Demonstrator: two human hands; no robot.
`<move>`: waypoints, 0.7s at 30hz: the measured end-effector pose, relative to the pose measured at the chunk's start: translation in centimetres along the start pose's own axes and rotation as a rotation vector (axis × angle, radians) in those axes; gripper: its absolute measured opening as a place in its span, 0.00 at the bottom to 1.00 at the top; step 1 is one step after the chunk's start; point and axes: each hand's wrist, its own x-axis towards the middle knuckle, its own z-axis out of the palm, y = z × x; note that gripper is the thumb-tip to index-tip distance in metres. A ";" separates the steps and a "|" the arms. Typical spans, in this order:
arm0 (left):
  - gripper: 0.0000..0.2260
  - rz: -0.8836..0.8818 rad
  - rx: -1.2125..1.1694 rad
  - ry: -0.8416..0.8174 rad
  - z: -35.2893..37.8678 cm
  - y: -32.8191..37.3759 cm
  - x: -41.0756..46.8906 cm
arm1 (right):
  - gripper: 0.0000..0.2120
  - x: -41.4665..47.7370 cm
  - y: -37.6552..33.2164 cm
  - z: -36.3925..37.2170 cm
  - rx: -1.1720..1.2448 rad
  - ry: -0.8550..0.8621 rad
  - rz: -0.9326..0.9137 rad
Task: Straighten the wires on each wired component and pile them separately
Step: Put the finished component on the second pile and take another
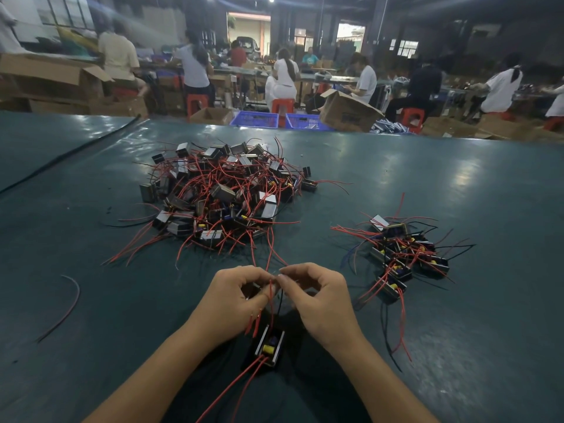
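While the left hand pinches wires, the component lies nearer.

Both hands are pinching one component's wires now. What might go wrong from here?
1. The left hand and right hand pinch only the wires; the component below them seems unsupported, so a hard pull may strain its wire joints.
2. Red wires beyond the fingertips reach toward the tangled pile and may snag it.
3. The sorted pile has loosely sprawling wires; adding this one could re-tangle them.
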 end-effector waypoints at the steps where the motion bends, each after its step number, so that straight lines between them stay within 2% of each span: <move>1: 0.13 0.000 0.010 -0.005 0.0 0.1 0.0 | 0.04 0.0 -0.1 -0.1 -0.008 -0.010 -0.008; 5: 0.09 -0.001 0.053 -0.031 -0.1 0.4 0.0 | 0.07 0.0 -0.3 -0.3 0.015 0.006 -0.025; 10: 0.03 -0.036 0.030 -0.100 -0.2 0.8 -0.1 | 0.12 0.3 -0.4 -0.1 0.187 0.026 0.081; 15: 0.05 -0.045 -0.079 -0.105 0.1 1.0 0.1 | 0.12 0.5 -0.4 -0.2 0.250 -0.003 0.139; 17: 0.04 -0.074 -0.133 -0.121 0.0 0.9 0.2 | 0.10 0.6 -0.5 -0.4 0.223 -0.038 0.107; 21: 0.03 -0.104 -0.176 -0.130 -0.2 0.7 0.3 | 0.04 0.8 -0.3 -1.2 -0.058 -0.116 -0.122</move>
